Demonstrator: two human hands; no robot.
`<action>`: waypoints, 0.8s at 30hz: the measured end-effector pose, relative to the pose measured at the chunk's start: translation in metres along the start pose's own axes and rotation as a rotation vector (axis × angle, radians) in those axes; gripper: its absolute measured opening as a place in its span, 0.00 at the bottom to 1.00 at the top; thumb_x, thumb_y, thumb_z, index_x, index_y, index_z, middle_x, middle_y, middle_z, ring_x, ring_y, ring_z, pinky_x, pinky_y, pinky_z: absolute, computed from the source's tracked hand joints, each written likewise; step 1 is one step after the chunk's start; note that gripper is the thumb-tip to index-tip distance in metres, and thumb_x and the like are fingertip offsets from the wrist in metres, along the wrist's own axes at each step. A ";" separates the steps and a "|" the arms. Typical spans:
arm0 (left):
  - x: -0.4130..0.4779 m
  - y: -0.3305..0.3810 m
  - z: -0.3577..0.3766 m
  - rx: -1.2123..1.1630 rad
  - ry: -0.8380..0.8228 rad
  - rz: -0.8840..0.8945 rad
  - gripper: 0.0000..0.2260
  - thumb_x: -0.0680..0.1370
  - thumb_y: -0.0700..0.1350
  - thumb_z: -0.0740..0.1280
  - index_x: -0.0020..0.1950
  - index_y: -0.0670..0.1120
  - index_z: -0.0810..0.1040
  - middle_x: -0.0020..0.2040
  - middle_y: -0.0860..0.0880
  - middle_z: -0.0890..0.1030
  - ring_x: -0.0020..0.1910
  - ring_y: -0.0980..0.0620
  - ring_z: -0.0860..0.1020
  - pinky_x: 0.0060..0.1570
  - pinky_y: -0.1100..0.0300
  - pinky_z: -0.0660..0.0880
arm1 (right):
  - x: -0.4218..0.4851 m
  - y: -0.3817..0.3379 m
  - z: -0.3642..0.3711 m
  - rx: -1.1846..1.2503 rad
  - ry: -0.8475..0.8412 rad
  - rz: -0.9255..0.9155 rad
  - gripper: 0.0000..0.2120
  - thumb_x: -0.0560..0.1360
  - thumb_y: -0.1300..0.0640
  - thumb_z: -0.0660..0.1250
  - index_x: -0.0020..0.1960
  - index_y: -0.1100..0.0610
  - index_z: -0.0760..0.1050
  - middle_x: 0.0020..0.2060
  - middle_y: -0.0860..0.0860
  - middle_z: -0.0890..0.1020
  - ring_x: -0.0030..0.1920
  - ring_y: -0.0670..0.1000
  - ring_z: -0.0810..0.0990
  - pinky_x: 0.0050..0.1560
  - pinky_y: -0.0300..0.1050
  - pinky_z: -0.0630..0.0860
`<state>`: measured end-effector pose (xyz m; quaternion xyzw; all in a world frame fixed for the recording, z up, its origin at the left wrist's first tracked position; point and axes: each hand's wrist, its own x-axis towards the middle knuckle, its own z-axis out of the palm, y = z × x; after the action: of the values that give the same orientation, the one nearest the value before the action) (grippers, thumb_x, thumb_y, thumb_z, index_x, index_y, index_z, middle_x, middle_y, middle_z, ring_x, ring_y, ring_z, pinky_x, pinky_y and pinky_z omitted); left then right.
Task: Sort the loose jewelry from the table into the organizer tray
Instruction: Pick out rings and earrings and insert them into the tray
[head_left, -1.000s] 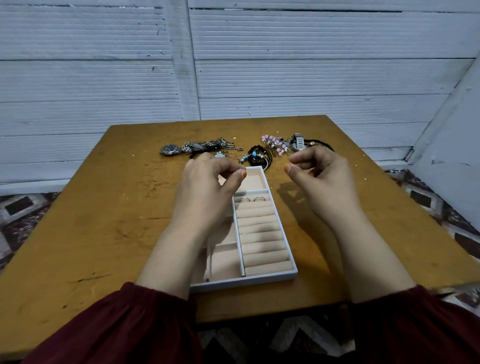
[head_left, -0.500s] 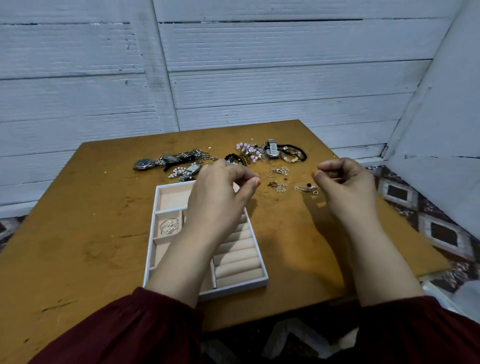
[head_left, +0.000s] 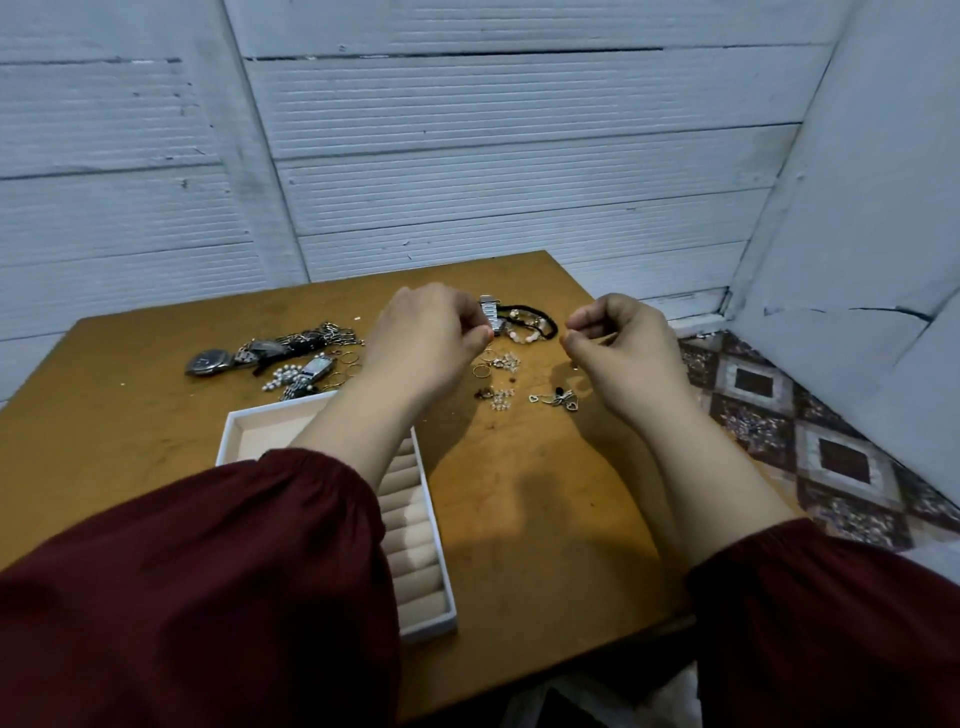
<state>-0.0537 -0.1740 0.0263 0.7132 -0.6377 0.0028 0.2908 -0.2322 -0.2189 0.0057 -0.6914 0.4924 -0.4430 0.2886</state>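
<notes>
The white organizer tray (head_left: 229, 432) with beige lining lies at the near left of the table, and my left forearm covers much of it; its ring rolls (head_left: 415, 545) show beside my sleeve. Loose jewelry lies beyond it: a dark watch (head_left: 208, 361), a chain pile (head_left: 311, 338), a pearl piece (head_left: 283, 375), thin rings (head_left: 480, 370), small earrings (head_left: 501, 399), heart pendants (head_left: 560, 399), a silver watch band (head_left: 488, 312) and a black cord bracelet (head_left: 537, 318). My left hand (head_left: 426, 338) and my right hand (head_left: 626, 340) hover over this jewelry with curled fingers and thumbs at the fingertips. Nothing shows between them.
The brown wooden table (head_left: 545, 519) ends close behind the jewelry, at a white corrugated wall (head_left: 467, 182). To the right its edge drops to a patterned floor (head_left: 831, 457) and a slanted white panel (head_left: 857, 234). My dark red sleeves fill the near foreground.
Both hands have moved forward and right, from above the tray to above the loose jewelry. The view has swung right, so the tray now lies lower left.
</notes>
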 end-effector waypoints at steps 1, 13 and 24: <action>0.005 -0.001 0.002 0.027 -0.021 -0.012 0.06 0.76 0.51 0.68 0.48 0.51 0.83 0.47 0.50 0.83 0.51 0.46 0.78 0.49 0.50 0.76 | 0.005 0.001 0.002 -0.029 -0.017 -0.006 0.07 0.71 0.58 0.70 0.39 0.47 0.75 0.34 0.43 0.78 0.38 0.46 0.78 0.45 0.51 0.79; 0.030 -0.017 0.020 0.187 -0.392 -0.108 0.04 0.72 0.51 0.73 0.41 0.52 0.82 0.44 0.50 0.82 0.48 0.48 0.79 0.44 0.58 0.72 | 0.036 0.014 0.038 -0.173 -0.165 -0.014 0.04 0.73 0.59 0.68 0.43 0.50 0.79 0.34 0.41 0.77 0.36 0.41 0.74 0.33 0.32 0.67; 0.022 -0.013 0.029 0.331 -0.358 -0.057 0.11 0.72 0.58 0.71 0.47 0.53 0.81 0.50 0.47 0.81 0.54 0.45 0.76 0.45 0.56 0.72 | 0.032 0.025 0.051 -0.275 -0.183 -0.056 0.04 0.72 0.57 0.68 0.43 0.48 0.77 0.37 0.44 0.80 0.41 0.48 0.79 0.40 0.42 0.73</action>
<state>-0.0481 -0.2054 0.0053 0.7580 -0.6496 -0.0274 0.0525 -0.1935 -0.2595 -0.0269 -0.7752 0.5006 -0.3145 0.2226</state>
